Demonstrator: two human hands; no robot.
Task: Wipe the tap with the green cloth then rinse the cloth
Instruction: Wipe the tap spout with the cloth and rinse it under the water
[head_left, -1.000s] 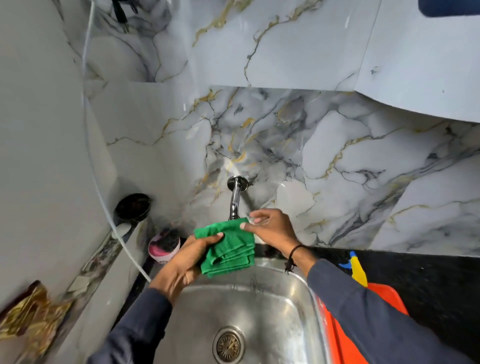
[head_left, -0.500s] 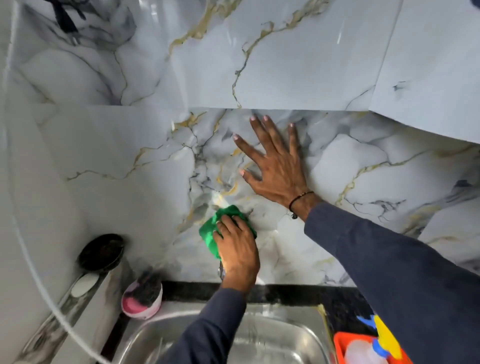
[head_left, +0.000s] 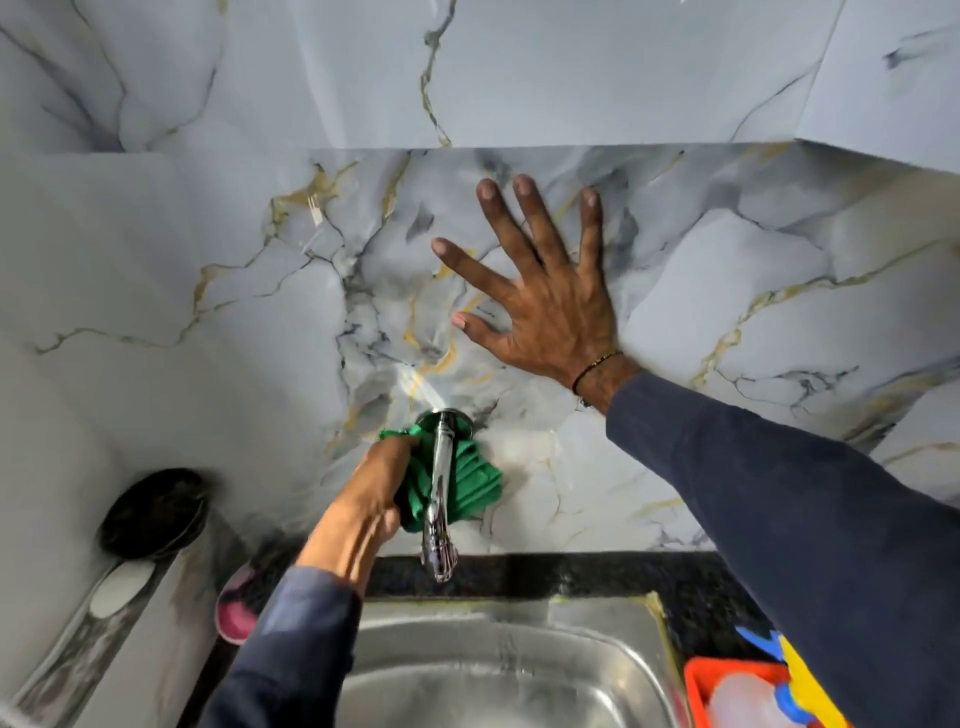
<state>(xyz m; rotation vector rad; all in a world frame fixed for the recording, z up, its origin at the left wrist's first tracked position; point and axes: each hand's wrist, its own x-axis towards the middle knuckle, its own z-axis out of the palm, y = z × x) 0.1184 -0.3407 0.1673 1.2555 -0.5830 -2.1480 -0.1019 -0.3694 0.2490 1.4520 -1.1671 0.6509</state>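
Note:
A chrome tap (head_left: 440, 499) juts out of the marble wall above the steel sink (head_left: 498, 670). The folded green cloth (head_left: 475, 480) is pressed under and behind the tap's spout, up near its round wall flange. My left hand (head_left: 363, 506) grips the cloth from the left, fingers closed around it. My right hand (head_left: 537, 291) lies flat on the marble wall above and right of the tap, fingers spread, holding nothing. Part of the cloth is hidden behind the spout and my left hand.
A pink-and-white tub (head_left: 239, 605) sits left of the sink, partly behind my left sleeve. A black round dish (head_left: 150, 512) and a white soap (head_left: 122, 590) rest on the left ledge. An orange tray (head_left: 727, 686) with a spray bottle (head_left: 779, 670) stands at the right.
My left hand slid the cloth from on top of the tap to beneath and behind the spout, so the chrome spout now shows. My right hand stayed flat on the wall.

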